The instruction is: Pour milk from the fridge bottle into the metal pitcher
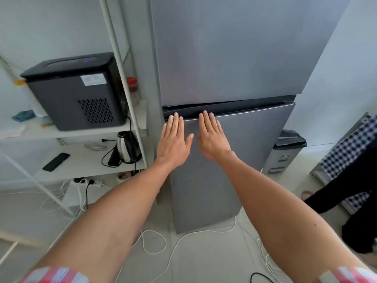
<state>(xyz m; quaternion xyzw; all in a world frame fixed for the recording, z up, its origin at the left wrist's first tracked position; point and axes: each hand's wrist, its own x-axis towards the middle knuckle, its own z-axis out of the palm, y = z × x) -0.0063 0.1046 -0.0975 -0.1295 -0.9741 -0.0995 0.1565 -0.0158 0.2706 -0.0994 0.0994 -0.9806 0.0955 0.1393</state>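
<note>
Both hands, left hand (pixel 173 139) and right hand (pixel 212 139), spread flat on the closed fridge door (pixel 255 160).

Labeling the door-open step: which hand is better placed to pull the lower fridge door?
Probably left. The left hand has fingertips at the dark handle recess, close to the lower door's left edge. The right hand lies nearer the middle. Hinge side isn't visible.

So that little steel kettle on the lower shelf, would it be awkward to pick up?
Probably light and rigid: the kettle looks like thin polished metal, though I cannot tell whether it holds water. Its shiny body may be slippery. The black cord looped beside it would likely trail or snag if still attached.
</note>
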